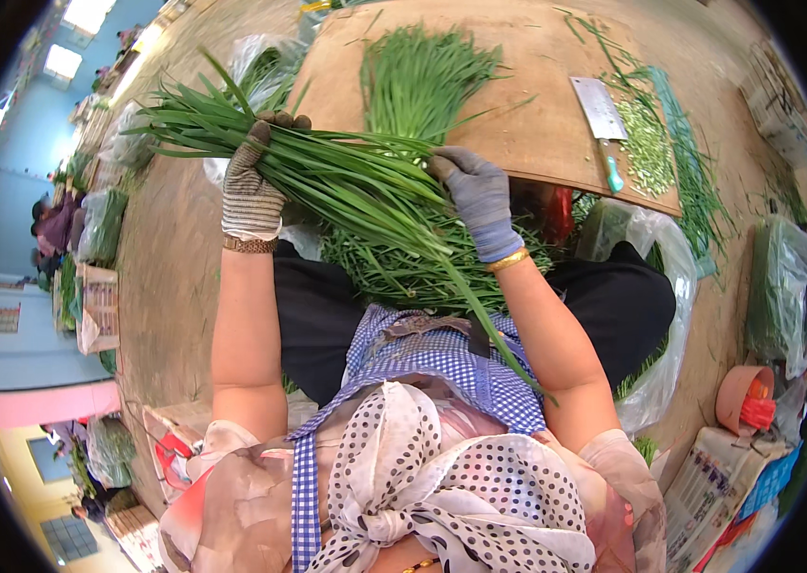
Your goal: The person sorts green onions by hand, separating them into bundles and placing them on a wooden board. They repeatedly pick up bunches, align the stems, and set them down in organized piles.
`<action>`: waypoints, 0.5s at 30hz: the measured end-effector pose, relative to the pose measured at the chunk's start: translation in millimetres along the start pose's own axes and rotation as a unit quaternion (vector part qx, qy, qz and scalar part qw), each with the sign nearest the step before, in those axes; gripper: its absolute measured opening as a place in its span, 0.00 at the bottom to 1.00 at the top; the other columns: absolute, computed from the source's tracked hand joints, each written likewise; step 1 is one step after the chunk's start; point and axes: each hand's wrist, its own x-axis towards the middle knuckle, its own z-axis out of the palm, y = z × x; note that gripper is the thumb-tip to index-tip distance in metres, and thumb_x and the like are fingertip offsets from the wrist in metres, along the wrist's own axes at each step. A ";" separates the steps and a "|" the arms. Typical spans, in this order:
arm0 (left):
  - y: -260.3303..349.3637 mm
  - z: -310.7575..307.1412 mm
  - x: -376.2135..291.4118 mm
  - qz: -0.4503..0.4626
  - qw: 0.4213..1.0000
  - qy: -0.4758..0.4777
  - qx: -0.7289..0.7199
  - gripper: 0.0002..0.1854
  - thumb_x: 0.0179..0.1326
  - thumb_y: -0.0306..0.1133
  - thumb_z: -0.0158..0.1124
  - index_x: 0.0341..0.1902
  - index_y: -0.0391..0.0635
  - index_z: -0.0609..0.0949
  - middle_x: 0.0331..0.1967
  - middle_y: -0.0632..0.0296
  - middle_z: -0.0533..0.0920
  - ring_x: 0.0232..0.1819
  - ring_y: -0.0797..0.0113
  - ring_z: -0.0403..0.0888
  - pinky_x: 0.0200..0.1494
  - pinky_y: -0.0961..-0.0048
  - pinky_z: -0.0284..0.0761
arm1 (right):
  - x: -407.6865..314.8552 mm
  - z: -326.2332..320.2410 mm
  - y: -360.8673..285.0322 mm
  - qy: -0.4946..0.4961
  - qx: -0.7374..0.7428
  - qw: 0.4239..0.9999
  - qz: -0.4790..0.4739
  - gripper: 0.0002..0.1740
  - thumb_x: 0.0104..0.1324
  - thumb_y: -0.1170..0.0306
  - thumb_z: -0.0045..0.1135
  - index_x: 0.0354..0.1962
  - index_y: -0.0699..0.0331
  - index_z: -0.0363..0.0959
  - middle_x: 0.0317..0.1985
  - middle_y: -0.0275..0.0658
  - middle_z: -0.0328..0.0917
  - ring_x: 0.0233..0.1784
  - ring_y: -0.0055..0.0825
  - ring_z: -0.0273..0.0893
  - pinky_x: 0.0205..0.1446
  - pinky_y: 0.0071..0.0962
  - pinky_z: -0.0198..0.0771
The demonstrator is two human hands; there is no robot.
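Note:
My left hand [254,179], in a striped knit glove with dark fingertips, grips a long bunch of garlic chives [346,161] near its leafy end. My right hand [476,200], in a grey-blue glove, pinches at the stem end of that bunch. One long leaf droops from it towards my right forearm. Beyond my hands, a neat heap of garlic chives [417,82] lies on a wooden board [532,64]. Loose chive pieces [410,265] are piled over my lap, below the bunch.
A cleaver [599,111] with a turquoise-ended handle lies on the board's right side, beside chopped stem ends [643,147]. Plastic bags stand left and right, including an open bag [675,301] by my knee. A pink tub [736,397] is at right. People [56,222] sit far left.

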 end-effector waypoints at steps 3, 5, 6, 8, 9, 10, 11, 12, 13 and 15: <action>10.2 -23.8 -17.0 -0.005 1.000 -0.001 0.005 0.11 0.59 0.32 0.63 0.41 0.38 0.79 0.39 0.53 0.82 0.48 0.54 0.80 0.52 0.55 0.78 | -15.0 -0.6 26.5 0.033 -0.205 0.974 -0.086 0.09 0.61 0.66 0.57 0.37 0.59 0.78 0.26 0.43 0.80 0.28 0.35 0.79 0.32 0.28 0.72; 22.9 -42.4 -28.7 -0.013 0.999 0.047 -0.007 0.10 0.57 0.31 0.65 0.39 0.39 0.80 0.39 0.52 0.83 0.46 0.54 0.81 0.52 0.55 0.78 | -30.0 -18.0 46.5 0.010 -0.275 0.955 -0.114 0.09 0.61 0.65 0.56 0.37 0.58 0.78 0.28 0.43 0.80 0.30 0.37 0.80 0.34 0.31 0.73; 26.5 -51.6 -30.8 0.009 0.998 0.056 -0.035 0.10 0.57 0.31 0.65 0.39 0.39 0.80 0.39 0.52 0.83 0.46 0.54 0.81 0.52 0.55 0.78 | -35.6 -30.8 53.2 -0.061 -0.380 0.922 -0.049 0.10 0.61 0.63 0.56 0.37 0.57 0.77 0.30 0.43 0.80 0.32 0.40 0.80 0.35 0.34 0.73; 34.2 -69.7 -33.4 0.052 0.997 0.041 -0.040 0.10 0.58 0.31 0.64 0.41 0.40 0.81 0.40 0.53 0.83 0.47 0.54 0.80 0.52 0.55 0.78 | -40.7 -49.3 57.0 -0.233 -0.519 0.822 0.036 0.12 0.62 0.60 0.55 0.38 0.56 0.77 0.33 0.43 0.80 0.36 0.42 0.79 0.39 0.37 0.73; 35.8 -78.5 -34.4 0.054 0.996 0.054 -0.034 0.10 0.58 0.32 0.64 0.41 0.40 0.81 0.40 0.53 0.83 0.47 0.54 0.80 0.52 0.55 0.78 | -39.4 -54.7 53.9 -0.322 -0.581 0.739 0.114 0.13 0.62 0.58 0.54 0.38 0.56 0.77 0.34 0.43 0.80 0.38 0.41 0.79 0.41 0.37 0.73; 36.2 -86.9 -34.4 0.054 0.996 0.064 -0.029 0.10 0.58 0.32 0.64 0.41 0.40 0.81 0.40 0.53 0.83 0.48 0.54 0.80 0.52 0.55 0.78 | -39.6 -52.5 47.6 -0.228 -0.521 0.817 0.095 0.14 0.62 0.59 0.53 0.42 0.55 0.77 0.38 0.43 0.80 0.43 0.38 0.79 0.44 0.34 0.73; 35.5 -95.1 -35.1 0.051 0.996 0.073 -0.027 0.11 0.58 0.32 0.64 0.42 0.40 0.81 0.40 0.54 0.83 0.48 0.54 0.80 0.51 0.55 0.78 | -36.2 -47.7 38.9 -0.174 -0.446 0.877 0.052 0.16 0.62 0.60 0.54 0.46 0.54 0.77 0.43 0.43 0.80 0.46 0.37 0.78 0.48 0.32 0.73; 34.3 -102.8 -34.2 0.052 0.998 0.033 -0.011 0.14 0.59 0.34 0.64 0.46 0.40 0.79 0.44 0.55 0.82 0.53 0.56 0.76 0.57 0.55 0.73 | -31.5 -37.3 28.5 -0.113 -0.287 0.951 -0.033 0.18 0.61 0.61 0.55 0.48 0.56 0.76 0.44 0.42 0.80 0.47 0.35 0.79 0.49 0.30 0.73; 30.7 -109.8 -33.7 0.048 0.998 0.016 -0.028 0.14 0.59 0.33 0.63 0.47 0.40 0.79 0.47 0.54 0.81 0.54 0.56 0.74 0.60 0.56 0.69 | -26.7 -21.3 18.1 -0.098 -0.173 0.978 -0.070 0.21 0.59 0.61 0.59 0.50 0.59 0.75 0.44 0.42 0.80 0.47 0.31 0.79 0.52 0.28 0.72; 28.5 -122.3 -36.3 0.006 0.998 0.003 -0.055 0.16 0.62 0.33 0.59 0.52 0.41 0.78 0.51 0.52 0.79 0.57 0.55 0.72 0.63 0.58 0.65 | -15.4 14.7 1.3 -0.084 -0.129 0.982 -0.108 0.21 0.59 0.62 0.59 0.49 0.60 0.76 0.43 0.43 0.80 0.46 0.33 0.79 0.51 0.28 0.72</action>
